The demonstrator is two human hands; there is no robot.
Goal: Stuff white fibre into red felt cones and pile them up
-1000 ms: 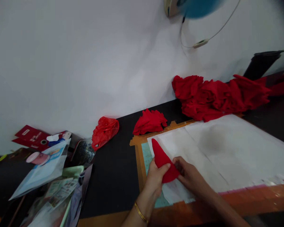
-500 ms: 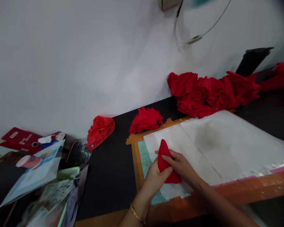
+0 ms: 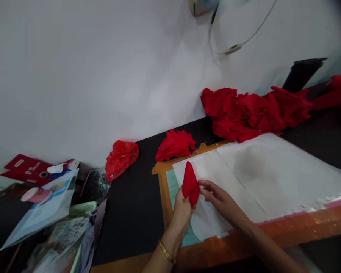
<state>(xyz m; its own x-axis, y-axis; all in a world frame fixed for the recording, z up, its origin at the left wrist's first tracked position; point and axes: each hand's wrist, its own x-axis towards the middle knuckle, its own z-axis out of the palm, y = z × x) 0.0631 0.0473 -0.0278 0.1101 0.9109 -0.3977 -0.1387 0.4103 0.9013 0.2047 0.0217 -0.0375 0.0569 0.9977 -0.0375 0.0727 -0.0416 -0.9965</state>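
In the head view, a red cloth piece (image 3: 190, 184) is held raised above the left part of a white sheet (image 3: 250, 170), which is spread over the dark surface (image 3: 130, 216). The cloth is gripped by its near end in the left hand (image 3: 183, 208), with the fingers closed around it and the thumb pressed in where the fabric is creased. Its long axis is pointed from near to far, and its tapered tip is turned to the far side, tilted slightly left.

From the fingers of the right hand (image 3: 220, 199), the cloth is placed directly to the left. These fingers are loosely curled and spread, with nothing gripped between them; the index fingertip is brought up to the cloth's right edge, though whether contact is made cannot be told. The left hand is thus the nearer one. Beyond both hands, a small red cloth pile (image 3: 175, 145) is seen at the far left, and a larger red heap (image 3: 252, 113) to its right.
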